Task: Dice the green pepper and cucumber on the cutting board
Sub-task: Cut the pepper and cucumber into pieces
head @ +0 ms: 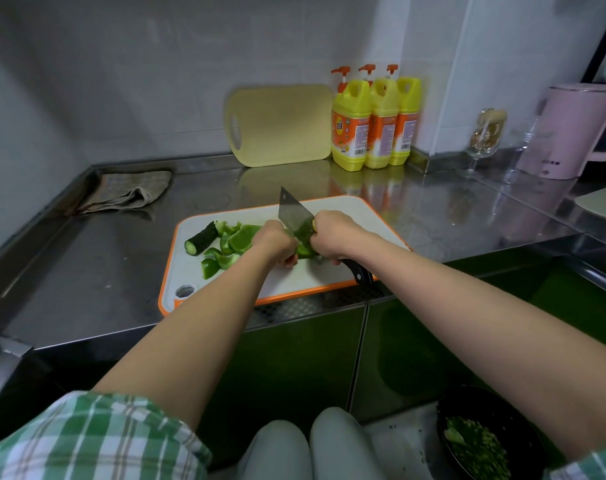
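Note:
A white cutting board with an orange rim (pixel 357 209) lies on the steel counter. On its left part sit a dark cucumber piece (pixel 201 238) and several green pepper chunks (pixel 237 239). My left hand (pixel 277 241) holds down a pepper piece (pixel 303 249) with curled fingers. Just to its right, my right hand (pixel 332 235) grips the black handle of a cleaver (pixel 293 213). The blade stands upright against the pepper piece, right beside my left fingers.
A yellow board (pixel 281 126) leans on the back wall beside three yellow detergent bottles (pixel 374 123). A folded cloth (pixel 128 190) lies back left. A glass (pixel 485 140) and pink kettle (pixel 571 129) stand at right. A black bin (pixel 485 438) with green scraps sits on the floor.

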`<state>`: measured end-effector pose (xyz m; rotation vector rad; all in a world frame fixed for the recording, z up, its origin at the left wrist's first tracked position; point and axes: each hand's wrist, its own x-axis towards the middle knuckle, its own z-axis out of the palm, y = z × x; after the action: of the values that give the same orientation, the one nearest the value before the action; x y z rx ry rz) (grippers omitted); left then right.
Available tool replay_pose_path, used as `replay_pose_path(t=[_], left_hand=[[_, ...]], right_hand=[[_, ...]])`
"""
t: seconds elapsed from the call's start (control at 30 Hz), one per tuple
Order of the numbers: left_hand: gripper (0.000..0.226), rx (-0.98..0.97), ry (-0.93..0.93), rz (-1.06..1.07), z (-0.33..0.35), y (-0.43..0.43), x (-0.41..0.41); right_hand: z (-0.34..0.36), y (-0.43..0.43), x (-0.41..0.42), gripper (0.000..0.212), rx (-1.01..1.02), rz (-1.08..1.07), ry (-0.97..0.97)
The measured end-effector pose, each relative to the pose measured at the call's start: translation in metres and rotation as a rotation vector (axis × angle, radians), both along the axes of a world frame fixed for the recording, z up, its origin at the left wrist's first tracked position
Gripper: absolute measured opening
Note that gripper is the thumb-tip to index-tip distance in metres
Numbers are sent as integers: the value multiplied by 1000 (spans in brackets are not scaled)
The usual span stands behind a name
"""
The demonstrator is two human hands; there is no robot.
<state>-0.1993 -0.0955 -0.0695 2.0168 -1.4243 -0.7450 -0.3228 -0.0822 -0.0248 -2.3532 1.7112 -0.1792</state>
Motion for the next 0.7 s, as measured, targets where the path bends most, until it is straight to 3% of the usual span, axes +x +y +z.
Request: replay_pose_path(t=[0.2,0.4,0.7], left_hand=[[19,-51,-55,-35,-2,8,0],[14,-40,22,-22,-7,4,1],[13,-22,77,11,-3,8,-3]], right_hand=[[-3,-3,-3,19,15,-53,-117],[19,6,-6,22,25,-30,14],[15,10,-23,14,50,0,-85]])
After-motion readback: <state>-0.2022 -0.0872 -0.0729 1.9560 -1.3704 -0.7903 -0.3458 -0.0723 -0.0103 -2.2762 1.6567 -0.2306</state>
